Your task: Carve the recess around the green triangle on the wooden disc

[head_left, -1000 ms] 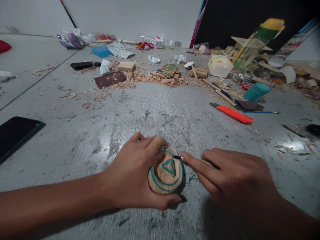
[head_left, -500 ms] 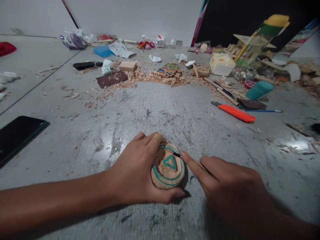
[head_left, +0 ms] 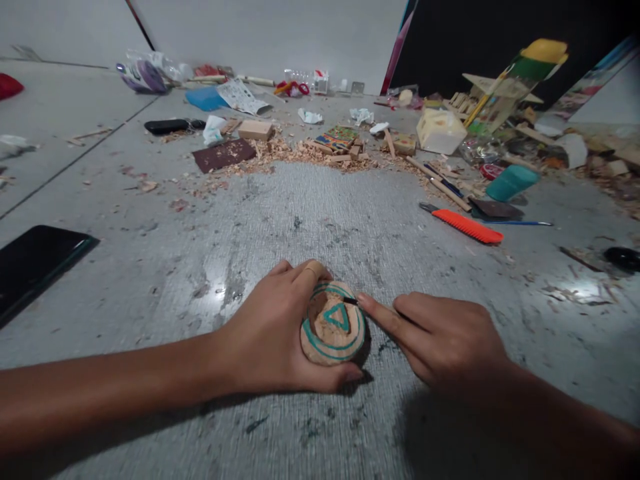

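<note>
A round wooden piece (head_left: 332, 323) with teal rings and a teal triangle drawn on its face lies on the grey floor (head_left: 320, 213). A hollow is cut into its left side. My left hand (head_left: 273, 333) is wrapped round the piece, thumb below and fingers over the top edge. My right hand (head_left: 440, 337) grips a thin carving tool (head_left: 351, 301), index finger stretched along it; the dark tip touches the piece's upper right edge, near the outer ring.
A black phone (head_left: 35, 260) lies at the left. An orange-handled tool (head_left: 463, 225), a teal cup (head_left: 513, 182), sandpaper (head_left: 223, 155), wood blocks and shavings (head_left: 300, 153) lie farther off. Clutter fills the far right by a white box (head_left: 440, 131).
The tool tip stays at the piece's upper right edge with small shifts. My right hand has drawn slightly closer to the piece. The view has shifted a little.
</note>
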Available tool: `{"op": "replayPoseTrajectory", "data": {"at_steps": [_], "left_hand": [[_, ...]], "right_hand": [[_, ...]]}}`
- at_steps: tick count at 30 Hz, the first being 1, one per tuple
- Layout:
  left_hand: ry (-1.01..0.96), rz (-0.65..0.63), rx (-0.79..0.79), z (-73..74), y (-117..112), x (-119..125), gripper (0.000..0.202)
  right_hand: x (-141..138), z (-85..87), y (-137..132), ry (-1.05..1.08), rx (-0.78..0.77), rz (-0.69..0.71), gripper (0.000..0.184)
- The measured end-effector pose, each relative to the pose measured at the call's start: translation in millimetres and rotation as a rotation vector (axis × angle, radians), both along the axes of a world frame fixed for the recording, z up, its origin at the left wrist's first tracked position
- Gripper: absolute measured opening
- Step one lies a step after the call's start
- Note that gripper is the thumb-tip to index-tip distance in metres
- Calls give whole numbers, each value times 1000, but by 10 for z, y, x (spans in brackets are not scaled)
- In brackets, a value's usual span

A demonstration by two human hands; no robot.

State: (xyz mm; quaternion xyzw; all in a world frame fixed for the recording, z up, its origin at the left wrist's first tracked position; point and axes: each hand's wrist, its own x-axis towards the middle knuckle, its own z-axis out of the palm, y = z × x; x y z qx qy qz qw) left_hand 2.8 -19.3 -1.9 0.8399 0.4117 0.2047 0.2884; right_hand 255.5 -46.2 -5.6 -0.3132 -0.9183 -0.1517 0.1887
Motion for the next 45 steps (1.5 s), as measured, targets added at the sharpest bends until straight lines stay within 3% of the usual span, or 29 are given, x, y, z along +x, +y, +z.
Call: {"op": "replayPoseTrajectory", "data": {"at_steps": [7, 13, 21, 31, 39, 42, 45], "left_hand": [[21, -5, 22, -10, -4, 1, 79], [57, -15, 26, -31, 11, -16, 84], [69, -73, 32, 0, 29, -28, 79], [93, -111, 98, -12, 17, -10, 76], [94, -128, 137, -21, 1, -2, 75], [96, -128, 168, -23, -7, -4, 76], [109, -126, 174, -22, -23, -5, 75]], "right_hand": [[28, 7, 52, 46, -163, 8, 37], [-1, 73, 75, -11, -103, 14, 38], [92, 123, 162, 103, -343, 13, 33], [95, 216, 151, 4, -354, 12, 34], [10, 350, 144, 68, -629, -37, 32], [-25, 333, 75, 61, -616, -78, 31], [-73, 302, -23, 19, -473, -115, 32]]}}
